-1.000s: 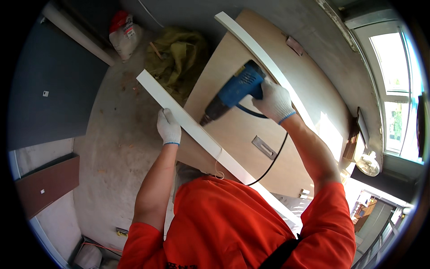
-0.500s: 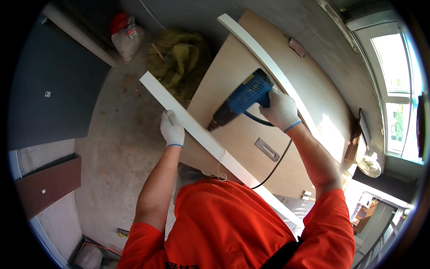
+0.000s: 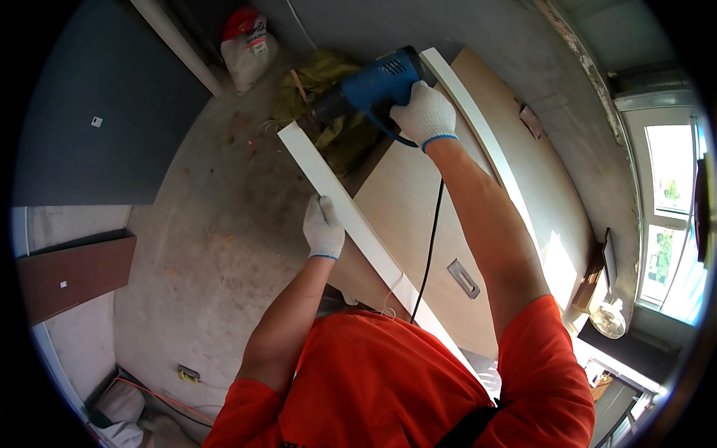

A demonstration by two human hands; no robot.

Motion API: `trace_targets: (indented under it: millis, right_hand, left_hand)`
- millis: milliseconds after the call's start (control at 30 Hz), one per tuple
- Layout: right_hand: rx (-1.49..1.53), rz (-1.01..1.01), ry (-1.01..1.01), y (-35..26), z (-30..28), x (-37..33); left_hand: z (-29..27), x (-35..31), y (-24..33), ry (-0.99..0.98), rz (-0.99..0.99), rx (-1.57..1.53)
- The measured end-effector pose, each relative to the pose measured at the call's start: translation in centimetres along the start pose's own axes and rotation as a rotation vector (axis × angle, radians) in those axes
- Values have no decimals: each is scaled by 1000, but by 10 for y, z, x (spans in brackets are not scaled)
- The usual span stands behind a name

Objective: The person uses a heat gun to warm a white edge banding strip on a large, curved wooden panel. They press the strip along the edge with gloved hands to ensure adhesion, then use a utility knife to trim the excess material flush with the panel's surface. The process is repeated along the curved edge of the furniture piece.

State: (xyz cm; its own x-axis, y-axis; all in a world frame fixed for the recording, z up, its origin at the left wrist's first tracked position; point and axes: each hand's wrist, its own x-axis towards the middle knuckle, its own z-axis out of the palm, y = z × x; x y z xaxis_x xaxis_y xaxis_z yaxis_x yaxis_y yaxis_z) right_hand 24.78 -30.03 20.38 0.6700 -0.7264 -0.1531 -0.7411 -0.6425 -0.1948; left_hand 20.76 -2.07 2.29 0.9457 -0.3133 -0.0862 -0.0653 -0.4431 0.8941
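My right hand (image 3: 426, 114), in a white knit glove with a blue cuff, grips the handle of a blue heat gun (image 3: 381, 78). The gun's dark nozzle points down-left, close to the far end of a long white edge strip (image 3: 340, 201). A black cord (image 3: 435, 231) hangs from the tool and runs back toward my body. My left hand (image 3: 324, 228), gloved the same way, is closed at the left side of the strip, below its far end; its fingertips are partly hidden there. A thin, pale loose thread (image 3: 390, 293) hangs at the strip nearer to me.
Behind the strip lies a large light-wood panel (image 3: 407, 201) with a recessed metal handle (image 3: 464, 278) and a second white strip (image 3: 478, 127). An olive sack (image 3: 351, 145) and a red-and-white bag (image 3: 246, 56) stand far off. A fan (image 3: 608, 319) is at right.
My right hand has carried the heat gun away from me and leftward, from mid-strip to near its far end. My left hand stays at the strip while the whole view shifts.
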Motion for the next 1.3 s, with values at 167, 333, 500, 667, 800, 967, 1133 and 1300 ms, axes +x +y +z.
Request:
trace_targets:
  millis: [167, 333, 500, 667, 800, 967, 1133, 1300]
  right_hand:
    - [-15, 0, -7, 1, -6, 4]
    - [-97, -56, -19, 48, -18, -33]
    - [-138, -22, -116, 117, -35, -116]
    - [-196, -24, -215, 189, -49, -195]
    - [-214, -11, -261, 215, -58, -225]
    - [-174, -8, -170, 184, -40, -188]
    - [-10, 19, -63, 103, -18, -108]
    - [90, 99, -21, 27, 1, -35]
  left_hand:
    - [1, 0, -3, 5, 17, 32]
    - [6, 1, -12, 50, 41, 54]
    - [4, 4, -11, 16, 23, 37]
    - [4, 7, -17, 5, 6, 36]
    - [5, 9, -17, -6, 1, 62]
    - [4, 8, -17, -14, 18, 33]
    - [3, 5, -19, -6, 12, 8]
    - [3, 3, -6, 9, 22, 2]
